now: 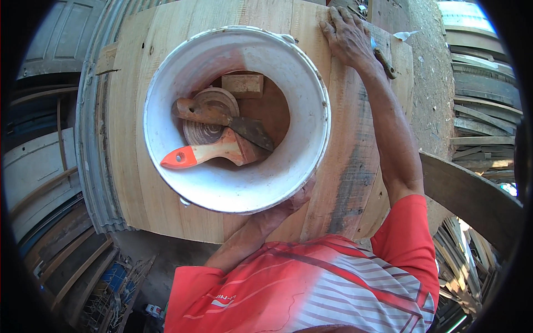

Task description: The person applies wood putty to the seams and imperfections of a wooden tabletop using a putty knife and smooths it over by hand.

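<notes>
A large white bucket [306,111] fills the middle of the view above the wooden panel [126,166], its mouth towards me. Inside lie a paintbrush [216,150] with an orange-tipped handle, a scraper [202,112] with a worn wooden handle, a round ridged disc [225,99] and a small rectangular block [242,86]. My left hand [297,201] is against the bucket's near outer side, its fingers hidden behind it. At the far right of the panel, my right hand [347,38] lies with fingers spread and nothing in it. A dark-handled tool [384,64] rests beside my right wrist.
Corrugated metal sheeting [100,155] runs along the panel's left side. Stacked wooden boards [483,89] stand at the right, with a long plank [472,188] nearer me. A pale door [58,41] leans at the far left. A white scrap [405,35] lies past my right wrist.
</notes>
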Demonstrator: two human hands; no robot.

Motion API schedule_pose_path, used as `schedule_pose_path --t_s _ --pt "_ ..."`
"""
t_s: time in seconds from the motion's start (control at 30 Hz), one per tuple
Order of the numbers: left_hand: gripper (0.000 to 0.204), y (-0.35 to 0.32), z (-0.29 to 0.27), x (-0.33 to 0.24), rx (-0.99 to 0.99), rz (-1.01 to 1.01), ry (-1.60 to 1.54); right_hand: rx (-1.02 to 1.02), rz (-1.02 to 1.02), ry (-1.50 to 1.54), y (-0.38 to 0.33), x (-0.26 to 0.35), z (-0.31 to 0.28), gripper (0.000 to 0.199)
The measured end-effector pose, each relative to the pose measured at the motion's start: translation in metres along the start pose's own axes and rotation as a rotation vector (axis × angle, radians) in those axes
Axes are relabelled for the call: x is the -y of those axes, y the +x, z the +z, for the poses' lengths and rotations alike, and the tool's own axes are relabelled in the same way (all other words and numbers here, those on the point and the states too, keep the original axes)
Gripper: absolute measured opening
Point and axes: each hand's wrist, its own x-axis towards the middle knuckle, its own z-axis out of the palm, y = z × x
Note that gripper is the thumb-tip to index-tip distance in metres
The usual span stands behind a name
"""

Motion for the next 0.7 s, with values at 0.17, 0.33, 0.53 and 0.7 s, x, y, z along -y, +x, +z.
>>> schedule_pose_path --t_s 0.17,0.33,0.53,0.7 --pt "0.048 -0.001 -0.001 0.000 -0.004 -0.007 -0.005 0.012 -0.003 -0.029 0.001 0.002 0.004 0.070" --pt "0.048 0.000 0.002 0.003 0.002 0.010 0.007 0.030 -0.039 0.008 0.000 -0.008 -0.004 0.069" --pt "0.048 -0.003 0.000 0.004 0.012 0.016 -0.005 0.024 -0.003 -0.113 -0.005 0.005 -0.008 0.068" --pt "0.045 -0.017 -0.040 0.000 0.068 -0.037 -0.214 0.042 0.003 0.059 -0.007 0.000 -0.011 0.070"
